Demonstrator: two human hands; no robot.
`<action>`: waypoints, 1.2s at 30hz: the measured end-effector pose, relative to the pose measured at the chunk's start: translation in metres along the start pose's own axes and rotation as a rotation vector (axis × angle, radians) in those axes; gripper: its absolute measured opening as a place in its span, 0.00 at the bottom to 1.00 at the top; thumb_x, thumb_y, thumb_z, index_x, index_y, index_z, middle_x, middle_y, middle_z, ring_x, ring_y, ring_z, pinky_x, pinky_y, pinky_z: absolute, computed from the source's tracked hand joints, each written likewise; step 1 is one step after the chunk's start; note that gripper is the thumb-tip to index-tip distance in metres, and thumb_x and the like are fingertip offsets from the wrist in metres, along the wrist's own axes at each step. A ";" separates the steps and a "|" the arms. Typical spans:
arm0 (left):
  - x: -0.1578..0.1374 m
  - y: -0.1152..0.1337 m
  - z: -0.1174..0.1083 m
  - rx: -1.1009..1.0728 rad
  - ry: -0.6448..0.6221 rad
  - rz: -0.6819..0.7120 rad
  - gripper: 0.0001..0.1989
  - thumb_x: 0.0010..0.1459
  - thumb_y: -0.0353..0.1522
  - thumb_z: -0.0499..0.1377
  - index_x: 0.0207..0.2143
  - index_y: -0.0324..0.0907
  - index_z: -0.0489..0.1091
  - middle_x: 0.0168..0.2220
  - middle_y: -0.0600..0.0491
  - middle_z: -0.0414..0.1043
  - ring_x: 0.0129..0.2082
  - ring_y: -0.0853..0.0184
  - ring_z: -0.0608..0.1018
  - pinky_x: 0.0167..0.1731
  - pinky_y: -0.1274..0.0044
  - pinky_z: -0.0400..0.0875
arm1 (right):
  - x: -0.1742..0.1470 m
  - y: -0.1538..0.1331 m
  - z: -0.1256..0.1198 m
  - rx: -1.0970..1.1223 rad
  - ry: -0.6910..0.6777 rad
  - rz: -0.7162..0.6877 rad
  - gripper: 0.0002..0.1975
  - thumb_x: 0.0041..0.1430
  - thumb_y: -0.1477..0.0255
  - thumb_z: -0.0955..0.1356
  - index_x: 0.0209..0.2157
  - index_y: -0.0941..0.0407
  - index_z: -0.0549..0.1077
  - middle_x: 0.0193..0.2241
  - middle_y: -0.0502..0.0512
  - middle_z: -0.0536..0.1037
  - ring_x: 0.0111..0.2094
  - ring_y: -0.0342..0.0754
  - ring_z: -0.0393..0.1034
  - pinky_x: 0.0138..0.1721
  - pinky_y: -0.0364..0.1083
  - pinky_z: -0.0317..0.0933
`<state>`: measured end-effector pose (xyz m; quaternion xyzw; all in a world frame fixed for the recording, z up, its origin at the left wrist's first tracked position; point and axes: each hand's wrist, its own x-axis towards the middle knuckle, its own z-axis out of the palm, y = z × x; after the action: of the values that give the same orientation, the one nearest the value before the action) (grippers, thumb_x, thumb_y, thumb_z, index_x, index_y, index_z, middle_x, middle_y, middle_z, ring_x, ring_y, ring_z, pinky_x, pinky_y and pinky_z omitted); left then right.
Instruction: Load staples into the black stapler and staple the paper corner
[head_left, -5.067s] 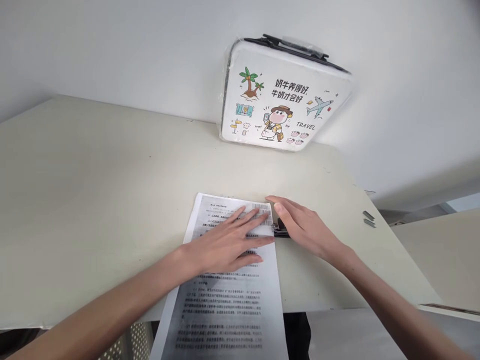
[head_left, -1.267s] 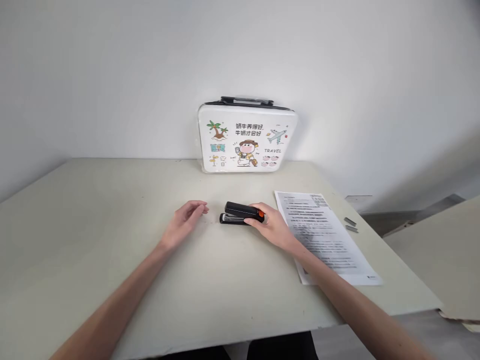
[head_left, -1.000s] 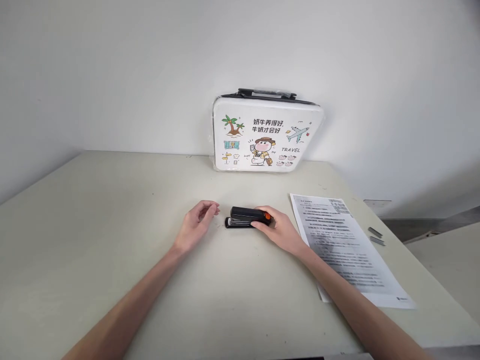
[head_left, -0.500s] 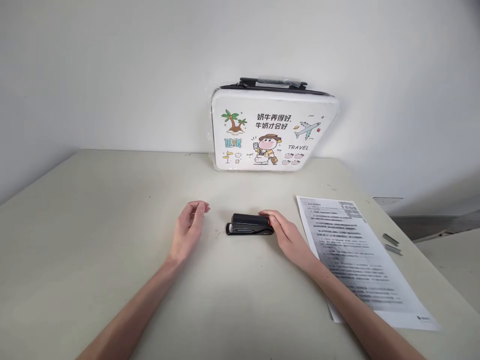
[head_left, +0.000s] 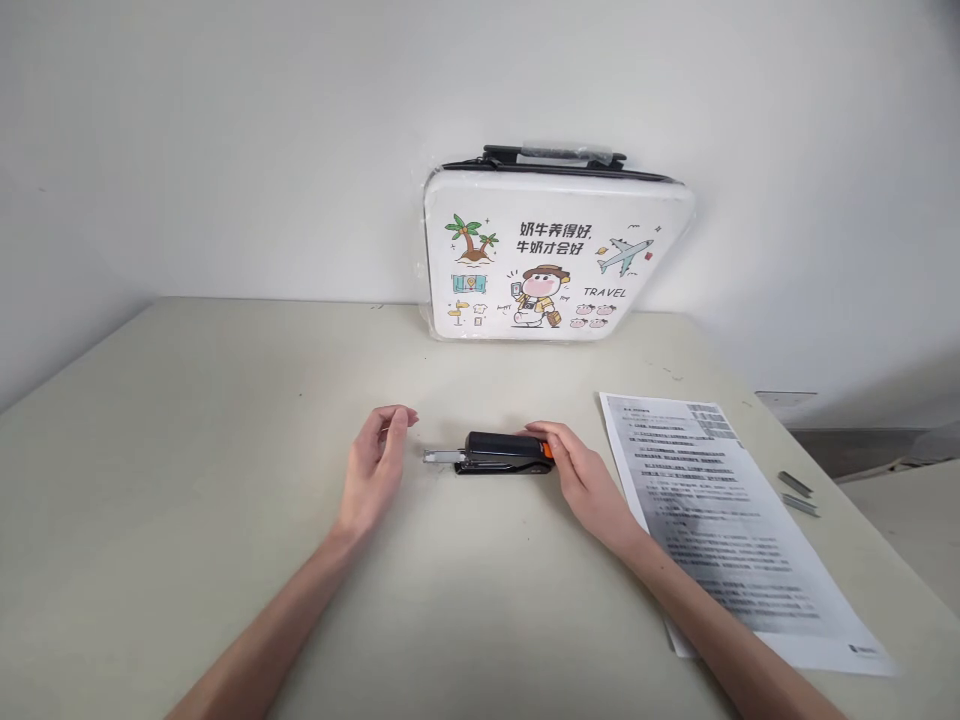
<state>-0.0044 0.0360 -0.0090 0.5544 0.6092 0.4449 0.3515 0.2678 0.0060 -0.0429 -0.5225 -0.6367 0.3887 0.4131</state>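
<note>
The right hand (head_left: 586, 485) grips the black stapler (head_left: 501, 446) by its rear, on the table (head_left: 210, 440), apparently steadying it with the metal tray (head_left: 442, 456) jutting out. The left hand (head_left: 375, 465), half-curled, is near the tray's tip; its contents I cannot tell. Printed paper (head_left: 720, 490) lies aside, presumably for elbow room.

A black stapler (head_left: 506, 454) is gripped at its rear by the right hand (head_left: 586, 488), its metal tray (head_left: 442, 456) exposed toward nine o'clock, where the left hand (head_left: 376, 465) is held apart, loosely curled. A white case (head_left: 553, 255) is stood at twelve; a printed sheet (head_left: 735, 510) and staple strips (head_left: 795, 485) are laid toward three.
</note>
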 end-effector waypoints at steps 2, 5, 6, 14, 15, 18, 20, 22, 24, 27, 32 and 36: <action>0.001 0.001 -0.001 -0.002 0.007 -0.010 0.20 0.70 0.51 0.53 0.43 0.45 0.73 0.47 0.48 0.77 0.51 0.57 0.76 0.48 0.70 0.70 | 0.000 -0.003 -0.001 0.001 0.004 0.007 0.20 0.77 0.57 0.55 0.58 0.48 0.69 0.56 0.56 0.80 0.60 0.53 0.73 0.62 0.55 0.67; 0.001 0.001 -0.003 -0.045 -0.014 -0.022 0.21 0.69 0.52 0.54 0.44 0.45 0.73 0.49 0.48 0.77 0.51 0.56 0.77 0.52 0.68 0.70 | -0.002 -0.009 -0.002 -0.072 -0.016 0.002 0.19 0.77 0.58 0.56 0.57 0.49 0.71 0.54 0.56 0.80 0.56 0.53 0.75 0.58 0.55 0.69; 0.000 0.000 -0.002 -0.074 -0.029 -0.026 0.21 0.69 0.52 0.54 0.44 0.45 0.73 0.50 0.48 0.77 0.52 0.56 0.78 0.53 0.67 0.69 | -0.003 -0.010 -0.002 -0.122 -0.033 -0.012 0.18 0.76 0.58 0.59 0.56 0.49 0.71 0.53 0.56 0.81 0.54 0.54 0.76 0.56 0.55 0.70; -0.014 0.003 0.014 -0.748 -0.248 -0.256 0.22 0.65 0.51 0.61 0.48 0.45 0.75 0.59 0.45 0.76 0.64 0.51 0.73 0.66 0.61 0.62 | -0.012 -0.019 0.005 -0.352 0.114 -0.391 0.12 0.69 0.74 0.68 0.52 0.49 0.73 0.48 0.56 0.82 0.47 0.52 0.79 0.44 0.52 0.76; -0.015 0.005 0.015 -0.852 -0.284 -0.330 0.22 0.65 0.51 0.61 0.48 0.44 0.76 0.59 0.44 0.76 0.64 0.50 0.73 0.65 0.60 0.63 | -0.013 -0.021 0.006 -0.363 0.147 -0.488 0.15 0.68 0.78 0.67 0.53 0.49 0.73 0.48 0.56 0.83 0.49 0.52 0.79 0.46 0.52 0.75; -0.019 0.011 0.015 -1.039 -0.372 -0.557 0.23 0.68 0.49 0.57 0.48 0.39 0.76 0.59 0.39 0.76 0.62 0.48 0.75 0.62 0.58 0.68 | -0.017 -0.029 0.009 -0.404 0.222 -0.746 0.23 0.64 0.86 0.66 0.54 0.48 0.74 0.48 0.56 0.84 0.51 0.53 0.79 0.48 0.55 0.75; -0.020 0.013 0.014 -1.077 -0.370 -0.642 0.21 0.70 0.45 0.54 0.48 0.38 0.75 0.59 0.38 0.76 0.62 0.49 0.76 0.59 0.60 0.72 | -0.021 -0.032 0.012 -0.457 0.242 -0.850 0.24 0.63 0.87 0.68 0.54 0.48 0.76 0.47 0.55 0.85 0.51 0.54 0.80 0.48 0.56 0.74; -0.021 0.014 0.014 -1.087 -0.328 -0.653 0.18 0.71 0.42 0.53 0.47 0.39 0.75 0.58 0.39 0.76 0.62 0.51 0.76 0.57 0.62 0.75 | -0.024 -0.033 0.013 -0.514 0.247 -0.888 0.23 0.63 0.85 0.70 0.52 0.46 0.77 0.47 0.54 0.86 0.50 0.53 0.81 0.48 0.56 0.74; -0.021 0.014 0.014 -1.086 -0.296 -0.647 0.15 0.72 0.39 0.52 0.45 0.39 0.74 0.57 0.40 0.76 0.62 0.53 0.76 0.55 0.64 0.77 | -0.028 -0.033 0.014 -0.543 0.240 -0.898 0.22 0.63 0.83 0.72 0.52 0.45 0.78 0.47 0.52 0.86 0.49 0.53 0.81 0.47 0.55 0.74; -0.021 0.014 0.014 -1.084 -0.291 -0.657 0.14 0.72 0.37 0.51 0.44 0.39 0.74 0.57 0.39 0.76 0.61 0.54 0.77 0.54 0.67 0.78 | -0.031 -0.032 0.012 -0.559 0.245 -0.893 0.21 0.63 0.82 0.73 0.51 0.44 0.78 0.47 0.51 0.86 0.49 0.52 0.81 0.47 0.54 0.73; -0.021 0.013 0.015 -1.098 -0.274 -0.700 0.12 0.69 0.36 0.54 0.43 0.39 0.75 0.54 0.39 0.78 0.56 0.54 0.80 0.55 0.64 0.78 | -0.028 -0.026 0.010 -0.585 0.342 -0.893 0.20 0.62 0.83 0.73 0.49 0.44 0.79 0.46 0.51 0.86 0.48 0.53 0.82 0.46 0.55 0.74; -0.019 0.012 0.013 -1.051 -0.232 -0.656 0.12 0.68 0.36 0.57 0.42 0.38 0.77 0.49 0.40 0.78 0.53 0.56 0.81 0.57 0.65 0.77 | -0.025 -0.024 0.009 -0.572 0.424 -0.891 0.24 0.61 0.86 0.71 0.50 0.44 0.78 0.46 0.52 0.85 0.49 0.53 0.81 0.44 0.55 0.74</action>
<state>0.0146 0.0195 -0.0039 0.1365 0.4057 0.4909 0.7588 0.2542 -0.0225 -0.0273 -0.3614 -0.7785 -0.1244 0.4979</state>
